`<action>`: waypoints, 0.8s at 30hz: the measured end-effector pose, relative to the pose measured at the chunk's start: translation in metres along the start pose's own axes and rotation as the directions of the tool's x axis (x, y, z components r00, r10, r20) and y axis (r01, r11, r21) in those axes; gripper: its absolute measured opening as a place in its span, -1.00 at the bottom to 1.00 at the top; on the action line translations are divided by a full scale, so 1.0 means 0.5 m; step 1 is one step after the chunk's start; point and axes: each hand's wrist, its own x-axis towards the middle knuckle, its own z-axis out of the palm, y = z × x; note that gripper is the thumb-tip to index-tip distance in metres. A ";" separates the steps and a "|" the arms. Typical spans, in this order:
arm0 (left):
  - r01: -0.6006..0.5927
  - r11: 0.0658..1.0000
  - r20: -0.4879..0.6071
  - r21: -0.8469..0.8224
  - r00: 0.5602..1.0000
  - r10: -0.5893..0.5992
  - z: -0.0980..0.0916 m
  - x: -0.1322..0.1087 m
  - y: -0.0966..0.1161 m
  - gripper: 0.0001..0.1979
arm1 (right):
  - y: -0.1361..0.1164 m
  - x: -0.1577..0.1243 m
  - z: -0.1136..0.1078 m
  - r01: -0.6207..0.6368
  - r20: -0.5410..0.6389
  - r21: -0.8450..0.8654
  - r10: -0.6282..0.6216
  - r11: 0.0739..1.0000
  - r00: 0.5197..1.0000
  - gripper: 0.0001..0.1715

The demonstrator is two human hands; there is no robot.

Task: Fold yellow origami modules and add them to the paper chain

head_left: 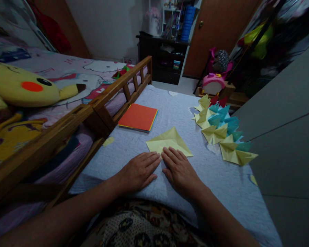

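A pale yellow sheet of origami paper (173,139), partly folded and creased, lies on the blue-grey cloth (134,164) in front of me. My left hand (141,169) rests flat at its near left edge, fingers stretched out and fingertips at the paper. On the near edge lies my right hand (179,168), palm down, its fingers extended over the paper. Both hands almost meet at the fingertips. The part of the paper under my fingers is hidden.
Beyond the paper sits a stack of coloured paper (139,116), orange on top. Folded yellow pieces (215,133) and teal pieces (221,116) stand in rows at the right. A wooden bed rail (92,106) runs along the left, with a yellow plush toy (23,84) behind it.
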 end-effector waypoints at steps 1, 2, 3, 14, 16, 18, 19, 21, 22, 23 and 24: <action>-0.002 1.000 -0.006 -0.007 1.000 0.002 -0.001 0.002 -0.001 -0.53 | 0.000 0.000 0.001 0.000 -0.004 -0.001 0.000 1.000 1.000 -0.40; -0.004 1.000 -0.011 -0.016 1.000 0.004 -0.002 0.004 -0.002 -0.53 | 0.001 -0.001 0.002 0.001 -0.008 -0.002 -0.001 1.000 1.000 -0.40; -0.005 1.000 -0.014 -0.022 1.000 0.005 -0.002 0.007 -0.003 -0.53 | 0.001 -0.001 0.002 0.001 -0.010 -0.003 -0.001 1.000 1.000 -0.40; -0.051 0.998 -0.129 -0.043 0.991 0.045 0.004 0.003 -0.009 -0.62 | -0.006 -0.006 -0.016 0.042 0.026 -0.019 -0.042 0.999 0.999 -0.28; -0.038 0.998 -0.159 -0.048 0.987 0.030 0.006 0.001 -0.011 -0.62 | -0.006 -0.006 -0.017 0.045 0.025 -0.022 -0.044 0.999 0.999 -0.29; -0.027 0.998 -0.175 -0.048 0.984 0.018 0.006 0.002 -0.012 -0.63 | -0.006 -0.006 -0.017 0.049 0.029 -0.023 -0.048 0.999 0.998 -0.31; -0.026 0.999 -0.176 -0.047 0.984 0.017 0.005 0.003 -0.013 -0.64 | -0.006 -0.005 -0.017 0.049 0.032 -0.023 -0.049 0.999 0.998 -0.31; -0.036 0.998 -0.178 -0.045 0.984 0.027 0.002 0.005 -0.014 -0.67 | -0.005 -0.005 -0.017 0.048 0.038 -0.024 -0.047 0.999 0.998 -0.31; -0.044 0.998 -0.182 -0.045 0.983 0.035 0.001 0.006 -0.015 -0.69 | -0.005 -0.005 -0.017 0.049 0.039 -0.025 -0.048 0.999 0.998 -0.31; -0.048 0.998 -0.187 -0.044 0.982 0.039 0.000 0.006 -0.015 -0.70 | -0.004 -0.005 -0.017 0.050 0.038 -0.026 -0.049 0.998 0.998 -0.31; -0.051 0.998 -0.194 -0.041 0.980 0.043 0.000 0.005 -0.015 -0.72 | -0.004 -0.005 -0.016 0.051 0.035 -0.028 -0.050 0.998 0.998 -0.31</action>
